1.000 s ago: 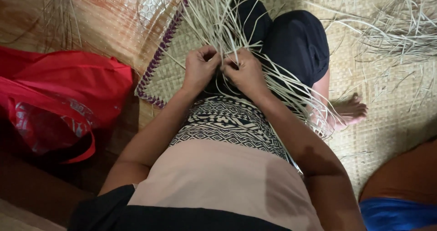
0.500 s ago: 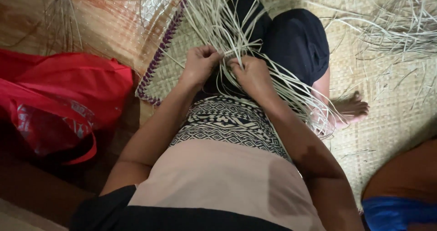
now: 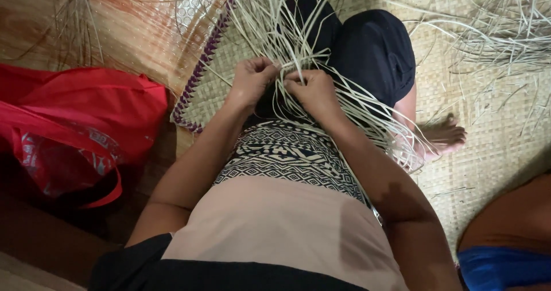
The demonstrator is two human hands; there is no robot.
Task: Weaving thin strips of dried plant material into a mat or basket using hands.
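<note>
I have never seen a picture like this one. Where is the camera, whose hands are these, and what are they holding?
The camera sits on a person's head and looks down, so you see their own body, arms and lap. There is no machine. The left hand and the right hand meet over the lap, both pinching thin pale straw strips that fan out from a half-woven mat with a purple edge. The person sits on a woven floor mat. A red bag lies at the left, loose straw at the upper right. Another person's body shows at the lower right.

Dry, matt straw strips (image 3: pixel 298 44), a rough woven mat (image 3: pixel 493 124), and seemingly glossy red plastic bag (image 3: pixel 74 130).
</note>
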